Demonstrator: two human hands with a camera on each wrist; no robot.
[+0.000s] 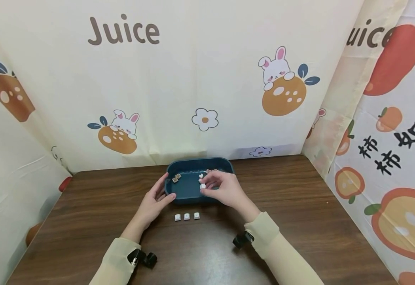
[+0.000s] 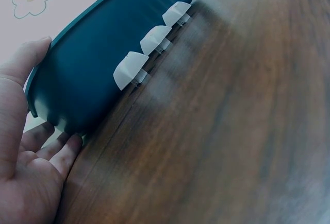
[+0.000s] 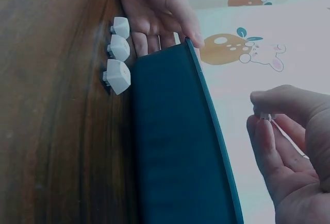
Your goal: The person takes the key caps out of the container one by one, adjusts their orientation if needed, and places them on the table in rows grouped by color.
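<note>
Cream printed curtain (image 1: 175,79) behind. Dark wood-grain tabletop (image 1: 292,209) below. Dark-teal rectangular tray (image 1: 191,200) on tabletop, near curtain. Left hand (image 1: 152,204) grips tray's left end, thumb at rim, fingers against outside. Right hand (image 1: 228,190) over tray, thumb and fingertip pinching white keycap (image 1: 203,186). Three more white keycaps (image 1: 187,216) in row on tabletop, just in front of tray. Small brown squarish pieces (image 1: 178,176) inside tray, left side.
</note>
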